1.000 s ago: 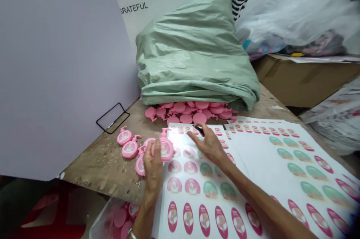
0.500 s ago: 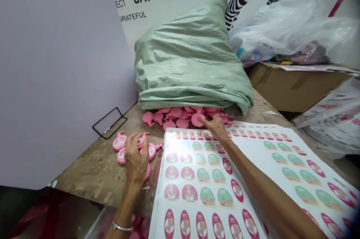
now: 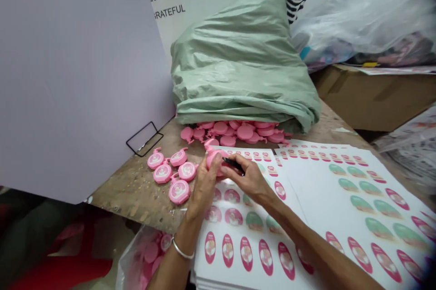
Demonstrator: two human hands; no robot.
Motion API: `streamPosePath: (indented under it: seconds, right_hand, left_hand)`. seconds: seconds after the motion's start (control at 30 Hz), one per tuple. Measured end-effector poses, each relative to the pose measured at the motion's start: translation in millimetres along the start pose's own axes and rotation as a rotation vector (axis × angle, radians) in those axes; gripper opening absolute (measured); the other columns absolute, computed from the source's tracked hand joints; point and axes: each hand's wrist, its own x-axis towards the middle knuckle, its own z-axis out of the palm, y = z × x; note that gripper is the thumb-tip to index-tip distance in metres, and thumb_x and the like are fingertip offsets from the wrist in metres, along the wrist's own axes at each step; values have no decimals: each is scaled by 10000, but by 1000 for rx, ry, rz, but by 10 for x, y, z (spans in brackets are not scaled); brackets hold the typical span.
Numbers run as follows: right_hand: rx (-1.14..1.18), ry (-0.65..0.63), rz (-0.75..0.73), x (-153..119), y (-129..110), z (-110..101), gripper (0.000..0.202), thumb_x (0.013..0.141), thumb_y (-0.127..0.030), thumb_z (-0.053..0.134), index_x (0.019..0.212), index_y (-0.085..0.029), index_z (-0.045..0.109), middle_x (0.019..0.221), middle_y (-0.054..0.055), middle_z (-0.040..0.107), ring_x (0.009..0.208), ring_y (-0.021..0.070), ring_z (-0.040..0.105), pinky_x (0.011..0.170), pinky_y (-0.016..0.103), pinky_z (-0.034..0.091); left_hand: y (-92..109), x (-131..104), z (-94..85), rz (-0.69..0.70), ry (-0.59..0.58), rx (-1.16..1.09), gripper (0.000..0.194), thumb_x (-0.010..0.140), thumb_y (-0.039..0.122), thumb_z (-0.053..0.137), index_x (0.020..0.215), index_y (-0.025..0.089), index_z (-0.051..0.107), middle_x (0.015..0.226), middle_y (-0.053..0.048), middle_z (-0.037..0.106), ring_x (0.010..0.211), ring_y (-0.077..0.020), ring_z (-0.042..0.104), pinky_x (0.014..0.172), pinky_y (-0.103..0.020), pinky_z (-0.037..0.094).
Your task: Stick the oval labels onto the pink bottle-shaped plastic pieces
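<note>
Nearest, sticker sheets point(image 3: 221, 275) lie toward the worktop's point(image 3: 132, 197) near edge; above them, the left hand point(image 3: 204, 181) grips a pink bottle point(image 3: 211, 154) while the right hand point(image 3: 251, 181) pinches a black tool point(image 3: 234, 163) against it. Loose left fingers could let the bottle twist, making the tool slip.

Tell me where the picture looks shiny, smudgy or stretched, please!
In the head view, the green bag has a soft, pale shine; in the head view, the clear bag at the right looks smudgy; also in the head view, the stickers near the right edge look stretched and slanted, and both right corners go dark.
</note>
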Motion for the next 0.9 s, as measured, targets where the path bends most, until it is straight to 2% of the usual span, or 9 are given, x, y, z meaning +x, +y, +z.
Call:
streamPosePath:
  seconds: [0.1, 0.2, 0.33, 0.53, 0.67, 0.9]
  right_hand:
    - [-231, 47, 33, 121, 154, -100, 314, 944, -466, 401, 907, -199, 562, 758, 11, 628, 651, 137, 562, 587, 252, 442]
    - [-500, 85, 52, 197, 370, -70, 274, 958, -390, 361, 857, -219, 549, 734, 15, 638, 665, 166, 558, 625, 287, 400]
    - [-659, 78, 8, 203, 563, 130, 121, 894, -293, 489, 837, -218, 565, 809, 49, 662, 804, 218, 544, 736, 335, 342]
    - [-834, 85, -66, 166, 648, 266, 181, 941, -257, 429, 896, -186, 590, 893, 101, 651, 883, 244, 497, 782, 362, 286]
    - [-863, 61, -94, 161, 674, 250, 195, 944, -246, 423, 882, -189, 599, 882, 92, 651, 883, 240, 497, 788, 356, 282]
    - [-796, 41, -57, 210, 717, 214, 133, 895, -235, 484, 815, -201, 585, 798, 42, 664, 816, 208, 526, 735, 312, 303]
  left_hand:
    - [87, 138, -211, 0, 66, -26, 418, 735, 468, 741, 1001, 166, 629, 918, -54, 675, 739, -156, 664, 608, -260, 582]
    - [94, 320, -340, 28, 86, -13, 402, 734, 443, 746, 985, 164, 602, 824, -20, 652, 617, -112, 627, 561, -240, 567]
    - [-30, 620, -297, 23, 16, -45, 371, 702, 399, 778, 886, 143, 582, 765, -20, 644, 630, -125, 643, 612, -259, 573]
    - [-239, 1033, -202, -66, -49, -63, 384, 698, 372, 789, 888, 122, 570, 683, -31, 641, 580, -150, 653, 574, -282, 564]
    - [-332, 1127, -260, -89, -72, -26, 392, 684, 369, 806, 898, 111, 603, 678, -31, 646, 548, -128, 630, 552, -257, 547]
    - [-412, 1166, -323, -73, -85, 26, 374, 674, 367, 818, 897, 119, 649, 730, -44, 676, 652, -140, 648, 629, -253, 552]
